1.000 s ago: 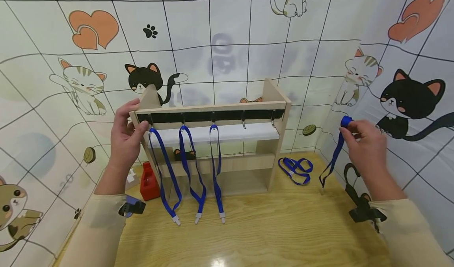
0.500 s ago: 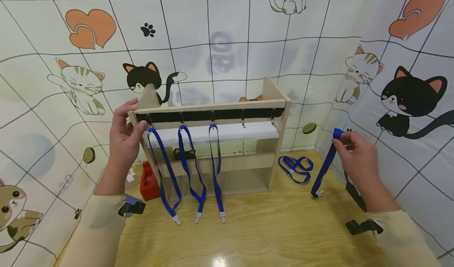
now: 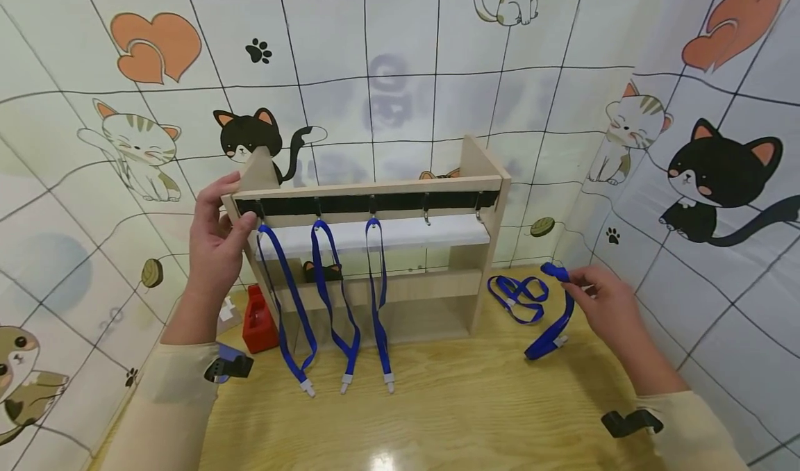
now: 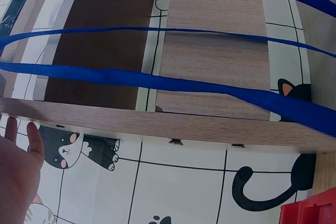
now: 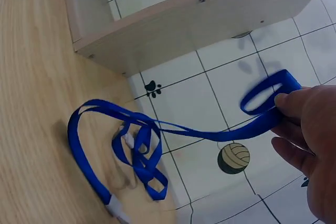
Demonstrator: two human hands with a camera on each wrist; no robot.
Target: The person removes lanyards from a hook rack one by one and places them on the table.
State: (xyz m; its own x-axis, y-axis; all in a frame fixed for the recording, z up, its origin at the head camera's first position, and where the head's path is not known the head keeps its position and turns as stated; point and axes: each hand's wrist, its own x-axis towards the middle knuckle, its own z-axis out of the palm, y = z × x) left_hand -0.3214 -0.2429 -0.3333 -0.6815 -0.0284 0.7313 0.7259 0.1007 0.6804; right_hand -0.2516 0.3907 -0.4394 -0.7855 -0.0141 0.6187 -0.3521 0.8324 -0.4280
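Observation:
A wooden rack [image 3: 375, 186] stands on the table, with a black hook strip along its top bar. Three blue lanyards [image 3: 331, 290] hang from its left hooks; two hooks [image 3: 427, 215] on the right are bare. My left hand [image 3: 228, 210] grips the rack's top left corner, thumb in front. In the left wrist view only my palm [image 4: 16, 171] shows, beside the rack board [image 4: 157, 124]. My right hand [image 3: 571, 287] pinches the looped end of a loose blue lanyard [image 3: 550, 325], low and right of the rack. Its clip end lies on the table. In the right wrist view, fingers [image 5: 302, 124] pinch that strap [image 5: 210, 135].
Another blue lanyard [image 3: 519, 294] lies bunched on the table by the rack's right foot, also seen as the tangled lanyard [image 5: 139, 153]. A red box [image 3: 256, 321] sits left of the rack. Cat-patterned walls close in behind and on the right. Wooden tabletop [image 3: 469, 415] extends toward me.
My right hand has dropped from hook height to just above the table, carrying the lanyard; its clip end now rests on the wood. The left hand has stayed on the rack.

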